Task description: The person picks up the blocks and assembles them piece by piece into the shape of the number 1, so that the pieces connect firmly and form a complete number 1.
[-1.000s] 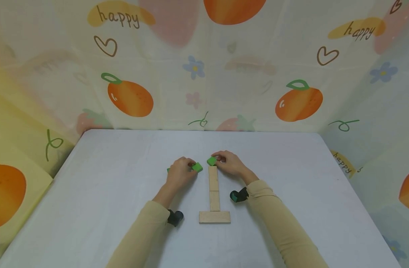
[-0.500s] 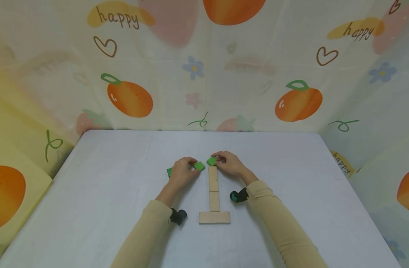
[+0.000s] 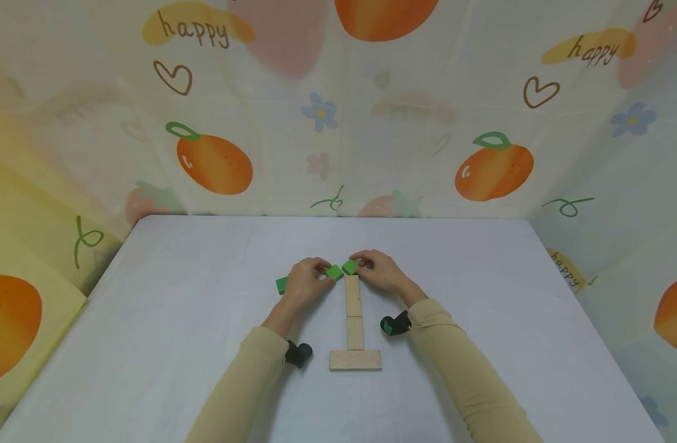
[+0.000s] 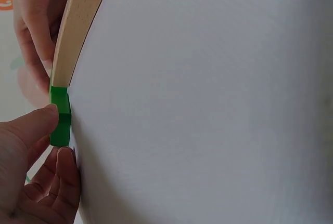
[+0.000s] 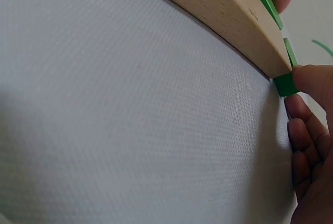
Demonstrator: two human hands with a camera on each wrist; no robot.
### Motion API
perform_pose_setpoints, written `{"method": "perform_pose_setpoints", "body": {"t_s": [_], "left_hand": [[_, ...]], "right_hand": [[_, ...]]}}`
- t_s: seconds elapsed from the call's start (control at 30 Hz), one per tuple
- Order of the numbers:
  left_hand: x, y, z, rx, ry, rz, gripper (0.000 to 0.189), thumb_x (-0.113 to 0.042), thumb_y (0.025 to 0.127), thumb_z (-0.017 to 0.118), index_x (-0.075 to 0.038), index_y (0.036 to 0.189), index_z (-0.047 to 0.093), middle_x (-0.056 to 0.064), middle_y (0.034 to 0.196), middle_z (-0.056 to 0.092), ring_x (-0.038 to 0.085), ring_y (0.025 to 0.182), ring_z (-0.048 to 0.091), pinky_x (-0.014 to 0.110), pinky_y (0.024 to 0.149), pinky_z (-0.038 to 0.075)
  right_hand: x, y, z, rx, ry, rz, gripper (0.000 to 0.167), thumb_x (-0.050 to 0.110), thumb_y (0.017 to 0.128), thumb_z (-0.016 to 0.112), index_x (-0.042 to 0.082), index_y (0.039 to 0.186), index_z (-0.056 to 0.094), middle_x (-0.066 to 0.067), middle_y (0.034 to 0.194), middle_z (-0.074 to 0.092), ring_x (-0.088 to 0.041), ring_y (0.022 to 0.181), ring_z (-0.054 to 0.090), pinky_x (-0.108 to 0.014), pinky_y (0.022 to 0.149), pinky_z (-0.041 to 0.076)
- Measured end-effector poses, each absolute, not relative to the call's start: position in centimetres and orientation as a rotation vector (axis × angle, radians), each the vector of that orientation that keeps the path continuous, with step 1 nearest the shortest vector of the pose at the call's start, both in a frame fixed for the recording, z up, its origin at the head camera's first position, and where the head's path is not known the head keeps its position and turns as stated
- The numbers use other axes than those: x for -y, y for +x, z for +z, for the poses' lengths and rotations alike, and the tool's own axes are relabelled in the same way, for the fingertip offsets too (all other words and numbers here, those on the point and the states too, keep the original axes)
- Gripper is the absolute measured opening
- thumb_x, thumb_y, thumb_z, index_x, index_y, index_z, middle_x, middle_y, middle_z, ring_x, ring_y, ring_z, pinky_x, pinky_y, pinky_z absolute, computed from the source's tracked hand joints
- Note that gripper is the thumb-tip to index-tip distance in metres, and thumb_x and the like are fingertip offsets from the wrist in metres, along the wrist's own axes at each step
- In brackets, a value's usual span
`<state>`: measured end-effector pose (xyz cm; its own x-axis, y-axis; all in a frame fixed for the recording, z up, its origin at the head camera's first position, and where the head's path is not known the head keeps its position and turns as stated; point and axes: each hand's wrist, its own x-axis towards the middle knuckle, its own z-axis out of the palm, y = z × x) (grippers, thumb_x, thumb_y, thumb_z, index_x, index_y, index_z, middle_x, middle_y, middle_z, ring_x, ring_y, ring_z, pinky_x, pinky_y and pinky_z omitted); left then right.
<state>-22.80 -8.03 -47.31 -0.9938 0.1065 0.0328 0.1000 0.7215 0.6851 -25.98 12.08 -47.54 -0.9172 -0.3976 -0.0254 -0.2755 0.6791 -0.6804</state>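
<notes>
In the head view my left hand (image 3: 305, 283) pinches a small green block (image 3: 334, 272) between thumb and fingers. Just right of it, my right hand (image 3: 385, 271) holds another green block (image 3: 349, 266) at the far end of a row of wooden blocks. That row has a far plain block (image 3: 352, 295) and a nearer one (image 3: 355, 333) end to end, with a crosswise block (image 3: 355, 360) at the near end. The left thumb presses on its green block (image 4: 61, 129) in the left wrist view. Whether the two green blocks touch is hard to tell.
A further green block (image 3: 282, 285) lies left of my left hand, partly hidden by it. Everything lies on a white-covered table (image 3: 471, 258). A fruit-patterned cloth (image 3: 283, 154) hangs behind the far edge.
My left hand has moved slightly to the right and away, bringing its green block close to the other. More of the green block on the left now shows. The right hand stays put.
</notes>
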Motion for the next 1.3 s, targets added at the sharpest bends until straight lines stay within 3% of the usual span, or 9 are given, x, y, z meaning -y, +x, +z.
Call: {"method": "perform_pose_setpoints", "body": {"t_s": [0.5,1.3], "left_hand": [[7.77,-23.2,-47.43,-2.872,0.156,1.164,0.027,-0.019,0.075,0.075,-0.013,0.1,0.067,0.006,0.092,0.063,0.019,0.083,0.056,0.034,0.073,0.044],[7.79,-23.3,-47.33,-2.828,0.158,1.173,0.023,-0.014,0.08,0.07,-0.013,0.102,0.067,0.003,0.085,0.063,0.016,0.076,0.054,0.029,0.067,0.041]], "right_hand": [[-12.04,-26.08,-47.72,-2.727,-0.552,-1.062,0.029,0.016,0.089,0.057,0.012,0.118,0.061,-0.005,0.096,0.059,-0.019,0.09,0.051,-0.035,0.082,0.041],[-12.05,-26.16,-47.76,-2.728,-0.544,-1.048,0.031,0.018,0.088,0.057,0.013,0.119,0.061,-0.004,0.097,0.06,-0.019,0.091,0.051,-0.036,0.083,0.041]]}}
